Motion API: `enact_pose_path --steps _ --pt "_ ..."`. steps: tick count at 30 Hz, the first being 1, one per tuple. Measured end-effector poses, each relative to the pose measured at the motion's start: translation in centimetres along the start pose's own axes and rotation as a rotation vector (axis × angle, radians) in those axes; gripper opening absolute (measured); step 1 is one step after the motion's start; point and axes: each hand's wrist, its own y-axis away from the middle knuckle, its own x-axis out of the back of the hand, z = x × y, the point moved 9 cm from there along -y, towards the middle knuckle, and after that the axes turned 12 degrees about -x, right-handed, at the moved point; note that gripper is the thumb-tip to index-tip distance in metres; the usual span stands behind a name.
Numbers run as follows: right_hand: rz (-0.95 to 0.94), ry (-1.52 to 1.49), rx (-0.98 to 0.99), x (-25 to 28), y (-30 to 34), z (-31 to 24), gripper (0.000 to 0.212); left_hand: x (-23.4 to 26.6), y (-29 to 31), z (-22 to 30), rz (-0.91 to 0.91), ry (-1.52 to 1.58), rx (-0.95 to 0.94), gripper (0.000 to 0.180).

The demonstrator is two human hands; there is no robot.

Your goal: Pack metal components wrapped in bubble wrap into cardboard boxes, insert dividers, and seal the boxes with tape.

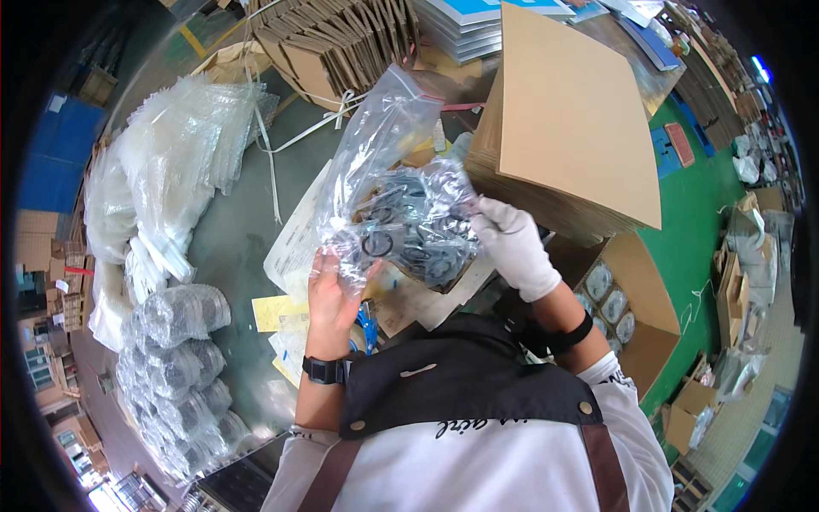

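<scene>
A large clear plastic bag point(375, 128) stretches over the bench in front of me. My left hand point(334, 294), bare and wearing a black watch, is closed on the bag's crumpled near-left end. In a white glove, my right hand point(514, 245) pinches crumpled clear plastic at the right side; whether this belongs to the same bag is hard to tell. Between the hands, several small clear packets point(418, 226) with dark ring-shaped parts lie in a shallow cardboard box point(444, 288). A blue-handled tool point(367, 326) rests beside my left wrist.
Bubble-wrapped bundles point(175, 367) are stacked at the left, below a pile of bubble-wrap bags point(175, 145). Tall cardboard sheets point(572, 111) stand at the right, above an open carton point(644, 299) of wrapped round items. Folded cardboard point(333, 43) sits at the back. Papers point(294, 230) lie underneath.
</scene>
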Motion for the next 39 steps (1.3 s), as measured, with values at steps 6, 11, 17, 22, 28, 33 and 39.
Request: enact_pose_path --steps 6,11,17,22,28,33,39 --pt "-0.542 -0.839 -0.383 -5.6 0.2 -0.2 0.018 -1.9 -1.2 -1.9 -0.005 -0.167 -0.101 0.034" --pt "-0.215 -0.343 -0.184 -8.8 -3.6 4.8 0.018 -5.0 -1.3 -1.5 0.005 -0.216 -0.24 0.048" --pt "-0.082 -0.138 -0.088 -10.4 -2.9 4.5 0.028 -7.9 -0.3 -3.8 -0.187 0.029 0.073 0.047" --pt "-0.002 0.022 0.185 -9.2 -0.9 -0.9 0.045 -5.9 -1.6 -3.8 -0.114 -0.086 0.079 0.046" --pt "-0.021 -0.099 -0.093 -4.8 -1.7 -0.3 0.074 -7.7 0.2 -3.3 -0.14 0.01 0.148 0.046" --pt "-0.288 -0.627 -0.248 -1.4 2.3 0.4 0.027 -12.6 4.3 -5.9 -0.405 -0.182 0.168 0.052" --pt "0.11 -0.457 -0.281 12.3 10.4 5.6 0.029 -16.4 8.8 -13.4 -0.491 -0.143 0.505 0.045"
